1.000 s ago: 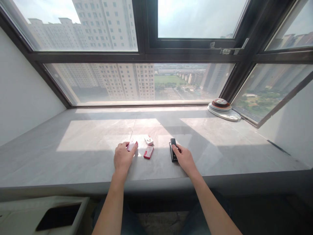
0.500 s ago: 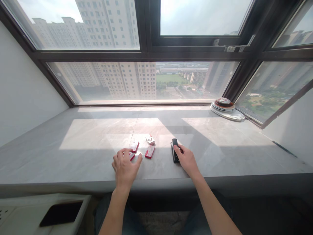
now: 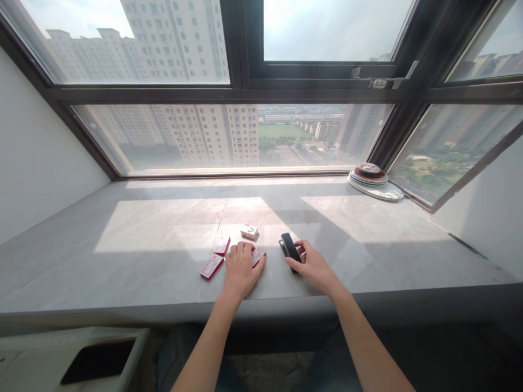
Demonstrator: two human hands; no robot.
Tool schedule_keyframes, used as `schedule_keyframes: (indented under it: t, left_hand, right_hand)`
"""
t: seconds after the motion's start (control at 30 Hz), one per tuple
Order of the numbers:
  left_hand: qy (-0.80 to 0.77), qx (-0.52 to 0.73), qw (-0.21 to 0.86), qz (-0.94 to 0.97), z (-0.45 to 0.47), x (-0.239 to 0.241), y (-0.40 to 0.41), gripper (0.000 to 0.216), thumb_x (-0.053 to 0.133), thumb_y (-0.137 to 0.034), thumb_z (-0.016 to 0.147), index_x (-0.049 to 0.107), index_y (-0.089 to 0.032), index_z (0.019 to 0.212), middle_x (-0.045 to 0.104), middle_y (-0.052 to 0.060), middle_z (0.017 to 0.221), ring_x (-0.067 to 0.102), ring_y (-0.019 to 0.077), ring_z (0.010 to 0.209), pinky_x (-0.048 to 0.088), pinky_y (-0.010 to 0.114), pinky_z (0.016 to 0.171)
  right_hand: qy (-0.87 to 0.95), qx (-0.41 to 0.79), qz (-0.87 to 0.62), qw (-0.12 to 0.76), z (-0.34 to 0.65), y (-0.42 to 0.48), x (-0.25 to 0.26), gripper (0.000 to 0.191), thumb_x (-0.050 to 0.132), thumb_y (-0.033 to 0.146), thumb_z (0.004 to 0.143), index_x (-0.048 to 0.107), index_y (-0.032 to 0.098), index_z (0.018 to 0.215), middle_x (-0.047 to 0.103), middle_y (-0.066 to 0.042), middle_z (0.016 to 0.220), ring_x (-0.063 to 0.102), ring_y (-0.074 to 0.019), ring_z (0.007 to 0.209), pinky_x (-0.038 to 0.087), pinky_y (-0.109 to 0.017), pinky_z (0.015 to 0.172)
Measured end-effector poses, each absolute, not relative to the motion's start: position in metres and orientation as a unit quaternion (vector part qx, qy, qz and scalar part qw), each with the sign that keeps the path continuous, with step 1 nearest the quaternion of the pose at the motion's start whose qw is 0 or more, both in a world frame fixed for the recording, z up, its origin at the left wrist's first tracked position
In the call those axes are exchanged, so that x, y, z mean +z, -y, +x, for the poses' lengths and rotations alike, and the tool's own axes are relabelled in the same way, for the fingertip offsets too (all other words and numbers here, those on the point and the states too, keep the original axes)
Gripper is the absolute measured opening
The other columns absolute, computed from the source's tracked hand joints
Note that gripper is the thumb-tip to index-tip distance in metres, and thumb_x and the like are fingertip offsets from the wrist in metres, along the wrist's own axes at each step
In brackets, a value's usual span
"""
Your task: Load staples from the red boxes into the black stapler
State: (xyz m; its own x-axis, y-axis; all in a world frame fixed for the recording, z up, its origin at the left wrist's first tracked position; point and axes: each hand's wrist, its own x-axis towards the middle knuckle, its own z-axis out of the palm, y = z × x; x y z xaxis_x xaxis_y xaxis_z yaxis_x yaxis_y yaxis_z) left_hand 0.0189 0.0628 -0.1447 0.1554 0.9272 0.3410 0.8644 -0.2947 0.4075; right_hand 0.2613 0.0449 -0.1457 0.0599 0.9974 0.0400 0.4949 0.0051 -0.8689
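My left hand (image 3: 241, 270) curves over a small red-and-white box (image 3: 257, 254), its fingers and thumb on either side. The fingers hide much of that box. To the left of this hand lie two flat red-and-white boxes, the nearer box (image 3: 212, 267) and the farther box (image 3: 222, 245). A whiter small box (image 3: 249, 232) sits just beyond my fingertips. My right hand (image 3: 314, 267) grips a black stapler (image 3: 289, 247) from its right side, thumb at the near end and fingers along the far side. The stapler rests tilted on the sill.
The grey stone sill (image 3: 143, 272) ends at a front edge close to my forearms. Stacked plates or lids (image 3: 373, 179) stand in the back right corner by the window frame (image 3: 241, 174). A pale piece of furniture with a dark panel (image 3: 98, 360) sits low at left.
My left hand has moved right from the left boxes to the box nearer the stapler. The nearest left box and the whiter box have shifted. The stapler has turned in my right hand.
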Motion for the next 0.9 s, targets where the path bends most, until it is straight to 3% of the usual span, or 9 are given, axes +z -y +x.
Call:
schedule_keyframes:
  t: [0.1,0.27,0.43,0.53,0.63,0.7,0.8,0.9]
  left_hand:
    - [-0.508,0.255,0.101,0.816,0.015,-0.144,-0.046,0.035,0.066,-0.054,0.091,0.063,-0.029,0.116,0.057,0.008,0.133,0.049,0.0326,0.128,0.039,0.051,0.111]
    - [-0.449,0.24,0.141,0.849,0.012,-0.141,-0.033,0.065,0.074,-0.057,0.085,0.053,-0.037,0.143,0.036,0.004,0.162,0.033,0.0328,0.148,0.033,0.052,0.121]
    - [-0.446,0.237,0.148,0.851,0.006,-0.142,-0.033,0.065,0.072,-0.053,0.088,0.05,-0.037,0.148,0.039,0.003,0.162,0.037,0.0307,0.149,0.029,0.052,0.125]
    - [-0.455,0.237,0.15,0.845,0.0,-0.144,-0.029,0.07,0.07,-0.052,0.089,0.044,-0.035,0.152,0.041,0.005,0.162,0.037,0.0299,0.151,0.022,0.054,0.128]
    - [-0.465,0.235,0.154,0.84,-0.005,-0.144,-0.026,0.076,0.07,-0.051,0.089,0.039,-0.031,0.155,0.043,0.007,0.161,0.034,0.0293,0.152,0.02,0.054,0.128]
    - [-0.468,0.234,0.156,0.838,-0.008,-0.143,-0.026,0.076,0.069,-0.05,0.09,0.037,-0.031,0.156,0.042,0.007,0.161,0.035,0.029,0.152,0.02,0.054,0.128]
    - [-0.472,0.229,0.155,0.837,-0.012,-0.142,-0.028,0.069,0.068,-0.05,0.09,0.043,-0.033,0.152,0.039,0.006,0.163,0.033,0.0294,0.153,0.019,0.055,0.128]
    - [-0.478,0.224,0.147,0.836,-0.014,-0.145,-0.03,0.062,0.067,-0.052,0.089,0.05,-0.032,0.146,0.037,0.004,0.164,0.03,0.0297,0.154,0.019,0.054,0.129]
  right_hand:
    - [0.635,0.31,-0.602,0.372,0.272,-0.047,-0.135,0.036,0.073,0.041,0.081,0.065,0.023,0.112,0.071,-0.004,0.1,0.062,-0.0203,0.078,0.046,-0.03,0.07]
    - [0.723,0.277,-0.543,0.325,0.272,-0.059,-0.113,0.025,0.064,0.026,0.086,0.069,0.024,0.111,0.073,-0.004,0.105,0.065,-0.0247,0.096,0.046,-0.033,0.086]
    - [0.763,0.261,-0.516,0.288,0.24,-0.064,-0.101,0.034,0.06,0.018,0.086,0.071,0.025,0.117,0.074,-0.005,0.113,0.065,-0.0262,0.104,0.045,-0.035,0.093]
    - [0.77,0.248,-0.508,0.296,0.208,-0.063,-0.102,0.025,0.063,0.03,0.091,0.072,0.027,0.114,0.074,-0.004,0.11,0.066,-0.0261,0.102,0.042,-0.037,0.099]
    - [0.738,0.21,-0.556,0.321,0.176,-0.065,-0.106,0.021,0.067,0.045,0.09,0.072,0.025,0.094,0.075,-0.003,0.088,0.067,-0.0255,0.089,0.042,-0.041,0.099]
    - [0.715,0.191,-0.573,0.353,0.164,-0.068,-0.109,0.022,0.07,0.045,0.086,0.07,0.024,0.086,0.073,-0.003,0.081,0.066,-0.0247,0.084,0.045,-0.039,0.093]
    - [0.668,0.226,-0.559,0.436,0.161,-0.071,-0.11,0.021,0.07,0.043,0.085,0.071,0.022,0.088,0.074,-0.003,0.084,0.067,-0.0223,0.082,0.05,-0.032,0.081]
    - [0.586,0.27,-0.541,0.539,0.174,-0.068,-0.108,0.029,0.063,0.046,0.09,0.072,0.018,0.097,0.077,-0.008,0.097,0.07,-0.0226,0.09,0.054,-0.03,0.081]
